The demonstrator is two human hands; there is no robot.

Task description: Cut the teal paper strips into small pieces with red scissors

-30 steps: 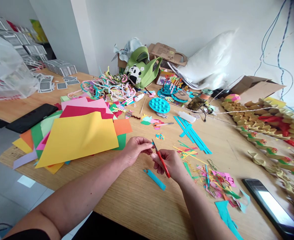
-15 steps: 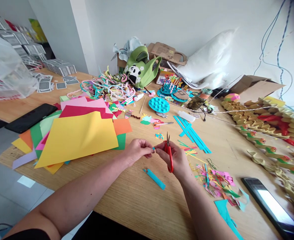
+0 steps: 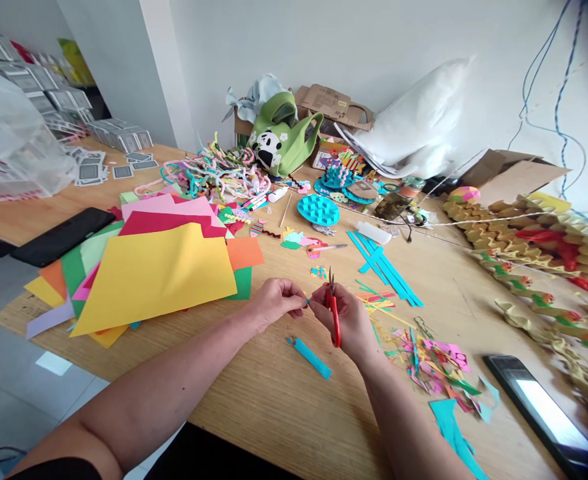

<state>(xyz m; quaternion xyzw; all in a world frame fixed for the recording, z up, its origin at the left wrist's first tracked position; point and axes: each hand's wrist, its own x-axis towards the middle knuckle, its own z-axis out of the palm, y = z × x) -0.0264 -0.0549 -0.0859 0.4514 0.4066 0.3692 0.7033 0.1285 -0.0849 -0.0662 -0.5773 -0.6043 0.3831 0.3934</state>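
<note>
Between the fingertips of both hands is a tiny blue paper piece (image 3: 307, 302). My left hand (image 3: 278, 303) pinches it from the left, thumb and index finger together. My right hand (image 3: 349, 320) meets it from the right with thumb and fingertip, and also holds red-handled scissors (image 3: 335, 319), their blades pointing up and away. A short blue paper strip (image 3: 312, 359) lies on the table just below the hands. Beyond them is a small heap of blue and yellow bits (image 3: 319, 272).
Coloured paper sheets (image 3: 159, 277) are stacked at the left. Long blue strips (image 3: 389, 270) and paper scraps (image 3: 437, 367) lie right of the hands, near a phone (image 3: 539, 407). Farther back are a blue round piece (image 3: 318, 211) and a green panda bag (image 3: 294, 143).
The scissors have tilted slightly left in my right hand, and that hand has shifted a little. My left hand has hardly moved.
</note>
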